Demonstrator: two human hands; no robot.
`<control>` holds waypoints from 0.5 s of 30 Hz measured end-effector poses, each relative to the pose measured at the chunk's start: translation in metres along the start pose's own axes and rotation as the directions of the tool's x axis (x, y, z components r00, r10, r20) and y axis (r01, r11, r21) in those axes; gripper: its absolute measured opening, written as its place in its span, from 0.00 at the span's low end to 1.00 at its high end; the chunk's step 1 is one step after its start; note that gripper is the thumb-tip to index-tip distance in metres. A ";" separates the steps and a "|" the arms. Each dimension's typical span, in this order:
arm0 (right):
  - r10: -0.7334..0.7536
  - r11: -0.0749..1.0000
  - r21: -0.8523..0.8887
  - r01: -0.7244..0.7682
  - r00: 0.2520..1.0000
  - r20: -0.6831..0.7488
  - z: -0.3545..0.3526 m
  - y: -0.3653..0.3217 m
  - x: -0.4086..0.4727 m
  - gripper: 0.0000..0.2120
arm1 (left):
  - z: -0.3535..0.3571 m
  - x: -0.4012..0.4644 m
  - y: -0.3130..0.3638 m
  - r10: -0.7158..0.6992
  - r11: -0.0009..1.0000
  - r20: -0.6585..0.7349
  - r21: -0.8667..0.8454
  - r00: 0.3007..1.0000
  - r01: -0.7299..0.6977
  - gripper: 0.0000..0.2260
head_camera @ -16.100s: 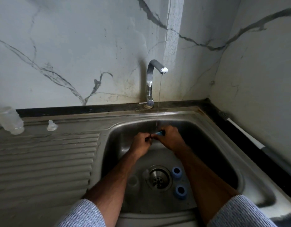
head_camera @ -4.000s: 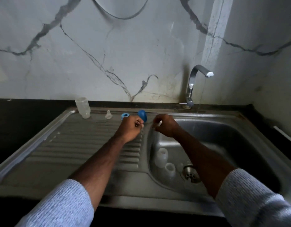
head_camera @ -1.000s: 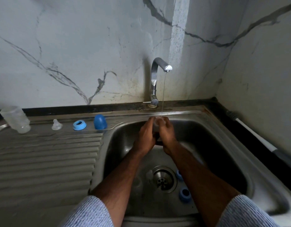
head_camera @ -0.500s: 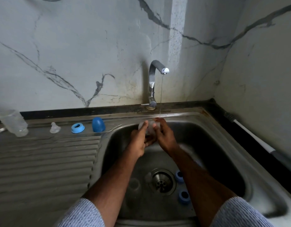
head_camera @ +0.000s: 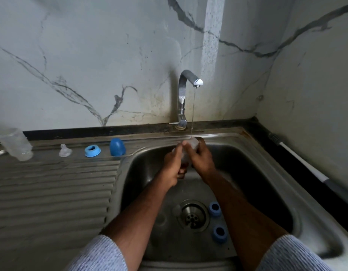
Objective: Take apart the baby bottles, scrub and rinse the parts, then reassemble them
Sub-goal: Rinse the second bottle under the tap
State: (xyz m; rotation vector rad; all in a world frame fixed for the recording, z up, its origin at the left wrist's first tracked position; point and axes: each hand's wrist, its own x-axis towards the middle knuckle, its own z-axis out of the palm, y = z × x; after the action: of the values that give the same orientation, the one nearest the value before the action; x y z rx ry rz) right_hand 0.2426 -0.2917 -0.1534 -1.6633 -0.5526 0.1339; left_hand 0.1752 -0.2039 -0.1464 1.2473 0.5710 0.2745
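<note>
Over the steel sink (head_camera: 270, 165), my left hand (head_camera: 174, 167) and my right hand (head_camera: 201, 157) both grip a clear bottle body (head_camera: 191, 143) under the thin stream from the tap (head_camera: 185, 94). Most of that bottle is hidden by my fingers. On the drainboard at the back stand another clear bottle body (head_camera: 14, 143), a clear teat (head_camera: 65, 151), a blue ring (head_camera: 92, 151) and a blue cap (head_camera: 117, 147). Two more blue rings (head_camera: 214, 209) (head_camera: 220, 233) lie in the basin right of the drain (head_camera: 192, 215).
A ribbed drainboard (head_camera: 51, 192) spreads to the left of the basin. A white-handled brush or tool (head_camera: 306, 167) lies along the dark counter at the right wall. Marble-patterned walls close off the back and right.
My hands have shifted slightly right and up under the stream, still turning the clear bottle between them. Earlier, the blue ring and cap were set on the drainboard.
</note>
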 end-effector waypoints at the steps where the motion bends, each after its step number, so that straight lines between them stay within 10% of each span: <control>1: -0.045 0.999 -0.018 0.045 0.999 0.026 0.001 0.003 -0.002 0.19 | -0.001 -0.003 0.004 -0.094 0.992 0.033 -0.085 0.995 0.096 0.22; 5: -0.070 0.995 -0.073 0.068 0.997 -0.019 0.007 0.002 -0.005 0.19 | -0.006 -0.001 0.004 -0.192 0.972 0.156 -0.104 0.969 0.209 0.23; 9: 0.259 0.961 0.142 -0.238 0.953 -0.154 0.006 -0.006 0.005 0.15 | -0.002 0.009 -0.012 0.095 0.971 0.091 0.213 0.991 -0.113 0.21; 12: 0.513 0.799 0.387 -0.460 0.858 -0.040 -0.002 -0.008 0.007 0.15 | -0.011 0.017 -0.023 0.459 0.739 0.229 0.438 0.858 -0.512 0.17; 15: 0.458 0.823 0.376 -0.426 0.889 0.006 -0.006 -0.007 0.006 0.16 | -0.019 0.024 -0.025 0.613 0.500 0.306 0.564 0.728 -0.657 0.17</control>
State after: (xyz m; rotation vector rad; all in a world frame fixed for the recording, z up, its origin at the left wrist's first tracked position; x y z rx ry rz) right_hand 0.2482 -0.2942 -0.1446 -1.3907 -0.0527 0.4785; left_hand 0.1816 -0.1842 -0.1795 2.1392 0.0867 0.7045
